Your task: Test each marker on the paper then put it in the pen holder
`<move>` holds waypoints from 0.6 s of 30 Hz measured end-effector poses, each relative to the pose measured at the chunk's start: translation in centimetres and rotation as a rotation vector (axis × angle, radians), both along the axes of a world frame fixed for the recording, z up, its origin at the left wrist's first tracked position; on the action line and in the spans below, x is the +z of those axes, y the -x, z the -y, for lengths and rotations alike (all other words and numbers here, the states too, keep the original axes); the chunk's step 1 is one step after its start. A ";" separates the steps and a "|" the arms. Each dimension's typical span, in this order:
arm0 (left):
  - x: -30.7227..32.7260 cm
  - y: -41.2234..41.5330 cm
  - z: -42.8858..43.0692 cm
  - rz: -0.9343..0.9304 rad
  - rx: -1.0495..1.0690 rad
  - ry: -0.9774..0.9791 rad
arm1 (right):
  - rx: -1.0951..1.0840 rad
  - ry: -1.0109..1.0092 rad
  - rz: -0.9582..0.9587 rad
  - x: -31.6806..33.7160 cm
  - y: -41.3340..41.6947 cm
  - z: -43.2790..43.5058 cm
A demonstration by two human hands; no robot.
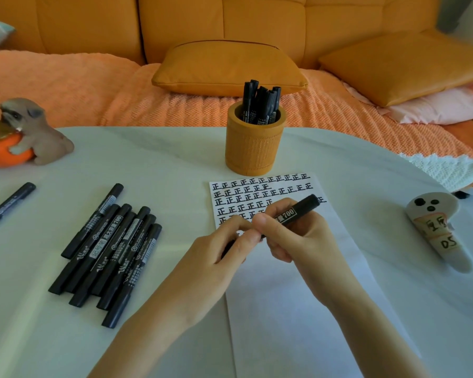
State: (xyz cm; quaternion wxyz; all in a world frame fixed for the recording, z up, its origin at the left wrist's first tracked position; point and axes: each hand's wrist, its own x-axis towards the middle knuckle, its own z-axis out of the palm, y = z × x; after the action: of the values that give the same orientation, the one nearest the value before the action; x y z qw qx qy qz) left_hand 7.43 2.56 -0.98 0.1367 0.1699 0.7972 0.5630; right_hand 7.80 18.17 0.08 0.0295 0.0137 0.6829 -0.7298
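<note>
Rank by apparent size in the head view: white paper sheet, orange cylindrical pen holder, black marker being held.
Largest: white paper sheet
Next: orange cylindrical pen holder
Smallest: black marker, though it is partly hidden.

- Orange leather sofa (230, 20) across the back, tufted backrest.
- Matching cushion (224, 69) at centre, second cushion (404, 66) on the right, lying on a pink pillow (434, 107).
- Peach knit throw (79, 91) covers the seat.
- White round-edged table (148, 159) in front.
- Soft, even daylight.

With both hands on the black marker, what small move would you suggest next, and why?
Probably pull the cap end free with the left hand: it pinches one end of the black marker while the right hand grips the barrel over the white marked paper; no tip shows.
</note>
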 end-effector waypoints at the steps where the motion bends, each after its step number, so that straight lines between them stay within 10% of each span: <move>1: 0.0 -0.1 0.0 0.000 -0.002 0.006 | -0.024 0.001 0.006 -0.2 0.2 -0.3; 18: -1.2 0.3 0.8 -0.010 -0.053 0.188 | -0.472 -0.244 0.011 -2.6 2.3 -6.1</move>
State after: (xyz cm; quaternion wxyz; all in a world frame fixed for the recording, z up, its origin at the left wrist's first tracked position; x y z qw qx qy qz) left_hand 7.17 1.75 -2.22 0.1630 0.1801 0.8423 0.4812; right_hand 5.48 24.23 -2.55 -0.1397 0.1802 0.7435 -0.6287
